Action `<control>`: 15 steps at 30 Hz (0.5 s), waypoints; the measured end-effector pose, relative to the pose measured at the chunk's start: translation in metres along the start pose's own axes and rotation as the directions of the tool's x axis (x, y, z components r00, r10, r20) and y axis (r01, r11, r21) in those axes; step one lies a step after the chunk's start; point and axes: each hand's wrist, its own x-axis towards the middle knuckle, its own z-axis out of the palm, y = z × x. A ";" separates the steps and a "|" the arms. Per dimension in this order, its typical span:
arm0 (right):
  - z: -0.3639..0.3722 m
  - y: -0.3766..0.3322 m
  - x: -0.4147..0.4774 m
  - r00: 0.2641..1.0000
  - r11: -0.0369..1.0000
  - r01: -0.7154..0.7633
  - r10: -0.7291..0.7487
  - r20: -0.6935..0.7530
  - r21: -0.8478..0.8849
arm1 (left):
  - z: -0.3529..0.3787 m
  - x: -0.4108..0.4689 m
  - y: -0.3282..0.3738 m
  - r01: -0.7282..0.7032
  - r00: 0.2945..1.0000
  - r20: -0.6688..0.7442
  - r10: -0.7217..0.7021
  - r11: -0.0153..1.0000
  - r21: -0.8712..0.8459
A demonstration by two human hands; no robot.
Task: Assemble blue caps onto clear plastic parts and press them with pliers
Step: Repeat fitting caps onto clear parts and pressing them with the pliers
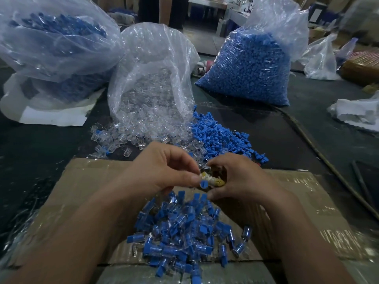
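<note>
Assembled pieces [180, 232] are lying on cardboard [82, 181] at the counter's near edge. My left grip [164, 171] is pinching a blue cap [204, 183]; my right grip [238, 181] is clasping the wrapped pliers [215, 179]. Risk: a tilted cap is liable to crush crooked. Far-edge bags [155, 44] are holding clear parts [147, 93] and blue caps [252, 70].

The dark table [297, 136] carries taped cardboard [86, 181] at the near edge, three plastic bags [151, 78] far back, and loose clear parts [123, 138] and blue caps [215, 134] between
</note>
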 end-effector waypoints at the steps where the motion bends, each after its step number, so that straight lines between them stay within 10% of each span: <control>1: 0.000 0.000 0.000 1.000 1.000 0.006 -0.006 -0.001 -0.007 | -0.001 0.000 0.000 0.012 0.998 0.057 -0.014 0.999 0.033; 10: 0.001 0.008 0.001 0.999 0.998 0.031 -0.033 0.038 0.053 | 0.000 0.001 -0.005 -0.062 0.970 0.241 0.023 0.985 0.159; 15: 0.003 0.010 0.002 0.999 0.996 -0.003 0.000 0.033 0.090 | -0.007 0.013 -0.021 -0.004 0.921 -0.385 0.052 0.992 0.125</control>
